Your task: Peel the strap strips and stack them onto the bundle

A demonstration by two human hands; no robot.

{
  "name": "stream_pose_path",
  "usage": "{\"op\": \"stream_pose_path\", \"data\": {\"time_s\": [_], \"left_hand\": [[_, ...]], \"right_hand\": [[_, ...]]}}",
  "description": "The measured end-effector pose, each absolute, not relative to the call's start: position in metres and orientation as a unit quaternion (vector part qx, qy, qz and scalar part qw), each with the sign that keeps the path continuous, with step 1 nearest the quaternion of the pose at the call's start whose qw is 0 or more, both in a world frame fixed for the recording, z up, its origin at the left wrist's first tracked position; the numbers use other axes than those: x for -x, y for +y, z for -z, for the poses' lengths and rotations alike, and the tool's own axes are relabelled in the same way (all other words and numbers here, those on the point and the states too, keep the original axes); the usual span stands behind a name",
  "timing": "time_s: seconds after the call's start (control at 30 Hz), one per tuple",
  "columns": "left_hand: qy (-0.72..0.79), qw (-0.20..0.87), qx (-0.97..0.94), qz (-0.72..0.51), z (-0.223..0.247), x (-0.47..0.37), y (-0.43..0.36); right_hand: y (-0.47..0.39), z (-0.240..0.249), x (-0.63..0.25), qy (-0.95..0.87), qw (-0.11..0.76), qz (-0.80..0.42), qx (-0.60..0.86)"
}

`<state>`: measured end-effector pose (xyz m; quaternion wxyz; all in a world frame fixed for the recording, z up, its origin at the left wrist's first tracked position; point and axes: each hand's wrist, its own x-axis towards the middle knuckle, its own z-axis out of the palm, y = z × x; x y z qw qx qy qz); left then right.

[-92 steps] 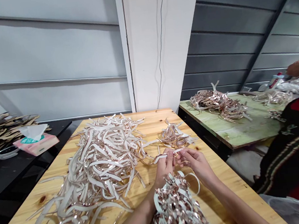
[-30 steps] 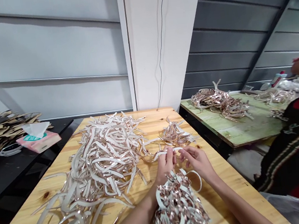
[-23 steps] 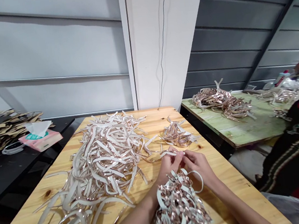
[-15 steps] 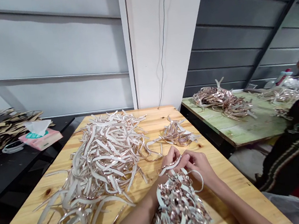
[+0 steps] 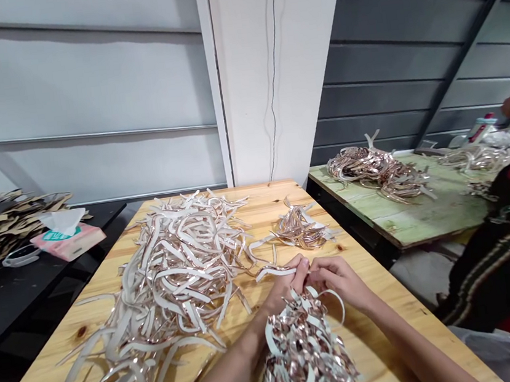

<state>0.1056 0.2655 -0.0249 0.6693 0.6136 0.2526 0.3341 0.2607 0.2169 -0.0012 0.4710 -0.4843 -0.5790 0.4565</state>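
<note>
The rectangular, pale wooden desk (image 5: pixel 260 195) offers bare board along its far and right edges; a broad tangled pile of white-and-rose-gold strips (image 5: pixel 185 268) fills much of its left side. Near the desk's centre, the left hand (image 5: pixel 298 270), closed in a pinch, grips a narrow, wavy white strip with shiny rose-gold edging (image 5: pixel 274 271), which projects leftward. The right hand (image 5: pixel 330 271), fingers bent, lies beside it; its hold cannot be told. A dense, glossy bundle of curled rose-gold and pale strips (image 5: pixel 306 358) stands between the forearms.
</note>
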Motion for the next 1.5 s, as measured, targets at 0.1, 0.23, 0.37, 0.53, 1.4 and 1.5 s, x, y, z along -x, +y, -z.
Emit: {"op": "stream_pose_path", "data": {"time_s": [0.1, 0.23, 0.37, 0.53, 1.4, 1.5], "left_hand": [[0.230, 0.710, -0.572, -0.341, 0.029, -0.107, 0.265], [0.229, 0.720, -0.563, -0.335, 0.027, -0.105, 0.264], [0.237, 0.713, -0.567, -0.336, 0.025, -0.103, 0.266], [0.225, 0.704, -0.569, -0.360, 0.026, -0.105, 0.268], [0.275, 0.633, -0.576, -0.437, 0.040, -0.113, 0.276], [0.295, 0.630, -0.569, -0.439, 0.042, -0.112, 0.280]], "right_hand": [[0.219, 0.005, -0.257, -0.515, 0.500, -0.515, 0.468], [0.220, 0.007, -0.251, -0.441, 0.522, -0.558, 0.471], [0.221, 0.011, -0.246, -0.400, 0.554, -0.569, 0.458], [0.222, 0.020, -0.244, -0.389, 0.578, -0.567, 0.440], [0.224, 0.012, -0.251, -0.348, 0.575, -0.597, 0.438], [0.222, 0.012, -0.249, -0.383, 0.575, -0.570, 0.445]]}}
